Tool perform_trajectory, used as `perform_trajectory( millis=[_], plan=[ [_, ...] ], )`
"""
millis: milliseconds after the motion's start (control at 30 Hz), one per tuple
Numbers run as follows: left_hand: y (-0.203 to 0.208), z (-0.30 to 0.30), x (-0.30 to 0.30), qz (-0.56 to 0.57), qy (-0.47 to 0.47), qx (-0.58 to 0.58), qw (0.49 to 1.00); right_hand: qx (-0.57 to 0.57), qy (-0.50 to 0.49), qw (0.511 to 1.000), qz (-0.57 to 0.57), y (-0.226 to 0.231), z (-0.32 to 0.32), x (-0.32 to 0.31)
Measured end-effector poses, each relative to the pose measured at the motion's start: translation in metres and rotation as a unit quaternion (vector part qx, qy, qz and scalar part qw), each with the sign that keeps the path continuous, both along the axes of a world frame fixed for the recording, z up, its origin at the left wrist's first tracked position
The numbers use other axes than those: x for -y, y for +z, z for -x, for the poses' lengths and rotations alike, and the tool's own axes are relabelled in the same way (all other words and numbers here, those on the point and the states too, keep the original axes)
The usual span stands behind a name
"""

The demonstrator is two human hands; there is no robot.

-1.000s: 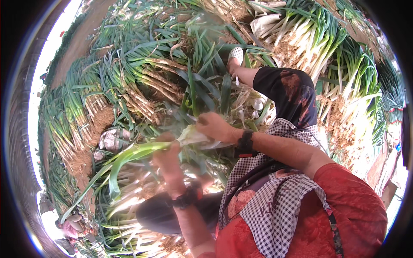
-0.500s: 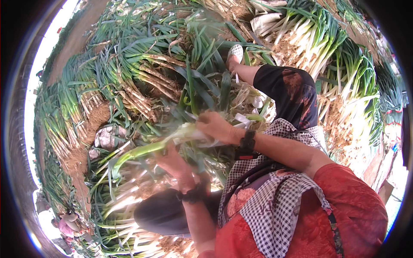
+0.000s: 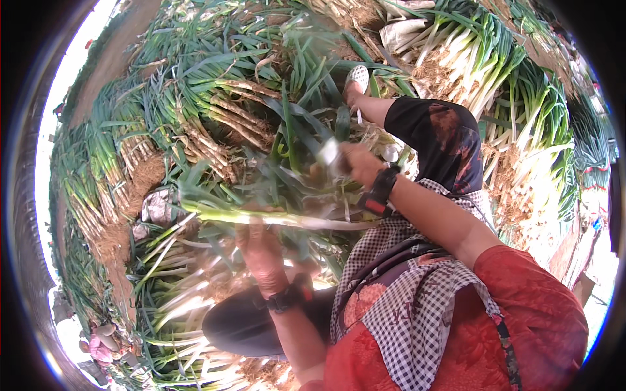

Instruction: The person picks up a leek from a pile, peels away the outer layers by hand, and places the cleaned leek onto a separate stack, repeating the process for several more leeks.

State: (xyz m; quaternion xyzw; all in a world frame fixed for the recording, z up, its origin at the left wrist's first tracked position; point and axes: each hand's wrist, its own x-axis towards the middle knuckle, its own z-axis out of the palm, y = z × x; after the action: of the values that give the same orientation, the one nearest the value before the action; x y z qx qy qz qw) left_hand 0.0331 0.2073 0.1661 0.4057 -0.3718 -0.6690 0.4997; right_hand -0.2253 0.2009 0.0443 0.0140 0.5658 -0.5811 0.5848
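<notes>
At the centre of the head view, one long stalk of leek kind (image 3: 306,221) lies nearly level, its green leaf end to the left and its white end to the right, near the checked cloth. Two hands are at work. The left hand (image 3: 261,251) has its fingers closed round the stalk toward the leafy end, the thumb on the near side. The right hand (image 3: 362,163) is clear of the stalk, beyond its white end, with the fingers narrowed on one pale piece (image 3: 331,153), too blurred to identify. Two dark wristbands are noted, one per wrist, each with a red patch. One black-and-white checked cloth (image 3: 417,319) covers the lap, below one red patterned sleeve (image 3: 535,300). Two bent knees show in dark trousers (image 3: 437,130); one whitish shoe (image 3: 357,75) is visible. To the right stand two large heaps of white-stemmed leeks (image 3: 535,140), roots toward the person. To the left lie several root-bearing bundles (image 3: 215,124), overlapping too closely for a count, with one crumpled pale bag (image 3: 158,206) beside them. Loose white stems (image 3: 182,300), also uncountable, spread near the left knee. One person in pink (image 3: 101,345) is at the far lower left.
</notes>
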Motion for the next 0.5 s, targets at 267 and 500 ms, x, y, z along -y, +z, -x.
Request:
perform_trajectory(
  millis=[267, 500],
  plan=[
    [0.004, -0.027, 0.02, -0.001, 0.129, 0.05, 0.99, -0.585, 0.285, 0.748, 0.132, 0.018, 0.027, -0.013],
    [0.001, -0.022, 0.019, 0.014, 0.129, 0.085, 0.988, -0.535, 0.401, 0.648, 0.365, 0.095, -0.069, -0.033]
  ],
)
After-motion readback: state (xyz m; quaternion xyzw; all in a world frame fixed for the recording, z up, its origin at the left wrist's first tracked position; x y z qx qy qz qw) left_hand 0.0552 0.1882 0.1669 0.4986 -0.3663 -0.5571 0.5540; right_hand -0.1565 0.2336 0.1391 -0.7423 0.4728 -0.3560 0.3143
